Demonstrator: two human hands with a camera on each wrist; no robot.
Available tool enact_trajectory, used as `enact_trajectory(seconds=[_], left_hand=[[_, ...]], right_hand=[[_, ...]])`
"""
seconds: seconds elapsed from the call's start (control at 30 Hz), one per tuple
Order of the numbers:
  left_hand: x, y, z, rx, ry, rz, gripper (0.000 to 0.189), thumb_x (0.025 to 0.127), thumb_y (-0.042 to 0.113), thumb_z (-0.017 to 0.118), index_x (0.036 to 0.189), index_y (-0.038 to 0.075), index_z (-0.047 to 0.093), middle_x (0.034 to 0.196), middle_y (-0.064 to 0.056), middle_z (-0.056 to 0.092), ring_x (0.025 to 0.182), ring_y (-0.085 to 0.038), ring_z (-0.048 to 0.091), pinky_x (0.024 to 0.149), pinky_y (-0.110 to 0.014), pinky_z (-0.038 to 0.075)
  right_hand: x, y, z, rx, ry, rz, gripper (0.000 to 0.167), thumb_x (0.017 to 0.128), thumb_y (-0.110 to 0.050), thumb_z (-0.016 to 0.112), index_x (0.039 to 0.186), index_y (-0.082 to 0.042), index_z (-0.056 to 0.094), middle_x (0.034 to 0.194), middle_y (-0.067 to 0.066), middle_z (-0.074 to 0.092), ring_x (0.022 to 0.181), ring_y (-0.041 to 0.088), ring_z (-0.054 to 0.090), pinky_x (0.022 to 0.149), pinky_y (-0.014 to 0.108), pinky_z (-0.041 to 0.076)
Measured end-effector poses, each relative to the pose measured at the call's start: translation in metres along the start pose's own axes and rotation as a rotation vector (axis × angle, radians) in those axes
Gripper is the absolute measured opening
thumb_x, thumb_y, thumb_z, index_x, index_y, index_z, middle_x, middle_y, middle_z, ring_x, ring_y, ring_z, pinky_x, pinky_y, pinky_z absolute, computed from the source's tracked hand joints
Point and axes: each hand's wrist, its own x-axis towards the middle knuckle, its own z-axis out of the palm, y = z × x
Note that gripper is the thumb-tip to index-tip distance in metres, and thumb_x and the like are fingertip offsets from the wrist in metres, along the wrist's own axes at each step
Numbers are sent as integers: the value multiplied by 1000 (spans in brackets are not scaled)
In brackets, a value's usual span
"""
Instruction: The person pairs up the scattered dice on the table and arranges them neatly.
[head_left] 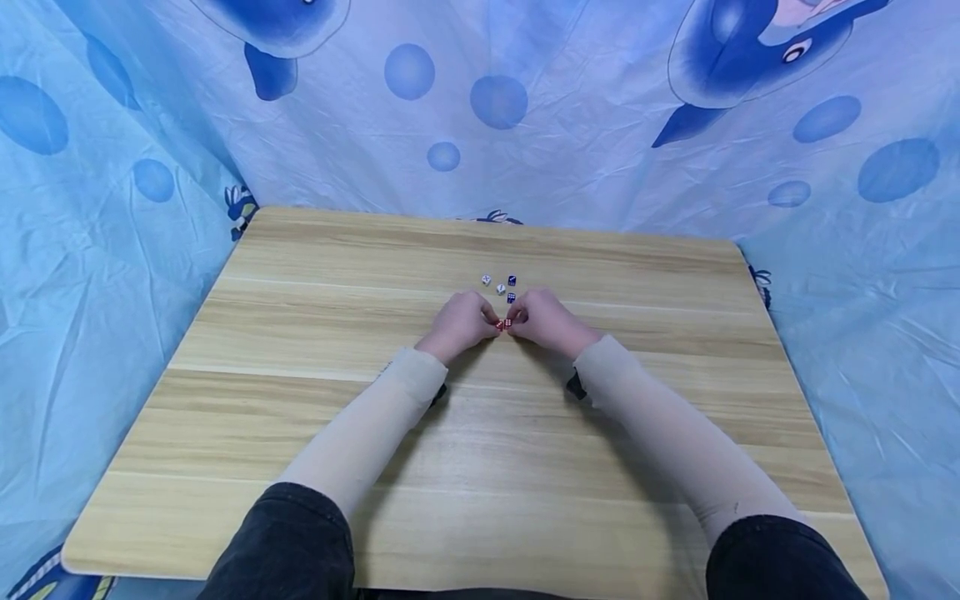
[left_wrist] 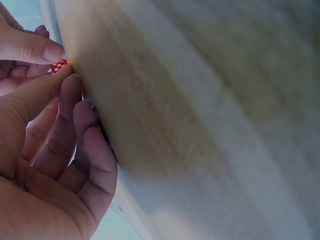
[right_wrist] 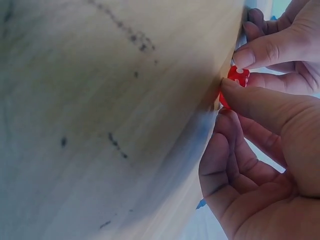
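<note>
Two red dice with white dots stand side by side on the wooden table, close together between my hands. My left hand point(head_left: 461, 321) pinches the left red die point(head_left: 499, 326) between thumb and fingers. From the other side, my right hand point(head_left: 549, 320) has thumb and fingers on the right red die point(head_left: 507, 323). In the right wrist view, a red die point(right_wrist: 241, 74) shows between the two thumbs, its sides partly hidden by fingers. The left wrist view also shows one dotted red face point(left_wrist: 58, 66) at the thumb tips.
Just beyond the hands lie two dark blue dice, one nearer point(head_left: 512, 297) and one farther point(head_left: 512, 281). Left of them are two white dice, one nearer point(head_left: 501, 289) and one farther point(head_left: 486, 280). The wooden table point(head_left: 480, 500) ends at blue patterned curtains point(head_left: 585, 167).
</note>
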Motion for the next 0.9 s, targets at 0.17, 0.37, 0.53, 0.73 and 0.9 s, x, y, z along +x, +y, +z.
enact_trajectory(seconds=[0.17,0.37,0.53,0.73,0.9], left_hand=[[0,1,-1,6,2,8,10,82,16,86,91,15,82,97,0,75,97,-21,66,89,-37,50],[-1,1,-1,5,-9,12,11,83,16,86,92,14,81,96,0,75,94,-20,66,88,-37,50],[-1,-1,-1,0,-15,18,11,83,16,86,93,14,82,96,0,75,94,-20,66,88,-37,50],[-1,0,-2,-6,-13,19,13,83,17,87,93,13,81,98,-1,75,96,-21,66,89,-38,50],[-1,1,-2,-9,-10,15,13,82,16,87,94,12,81,99,-1,74,98,-22,65,91,-39,49]], right_hand=[[1,2,2,-14,15,-20,9,89,-8,80,98,-6,79,84,0,71,78,16,65,74,31,52],[-1,1,3,-7,18,-19,8,89,-8,81,96,-6,79,83,0,71,77,16,64,73,31,52],[-2,0,3,2,18,-19,8,88,-8,81,96,-5,79,84,2,71,78,16,64,75,32,52],[-2,2,5,7,25,-23,9,89,-7,81,97,-6,79,85,1,71,77,16,64,73,31,52],[-3,2,4,9,30,-16,8,89,-8,80,97,-7,79,84,1,70,75,16,63,70,31,51]])
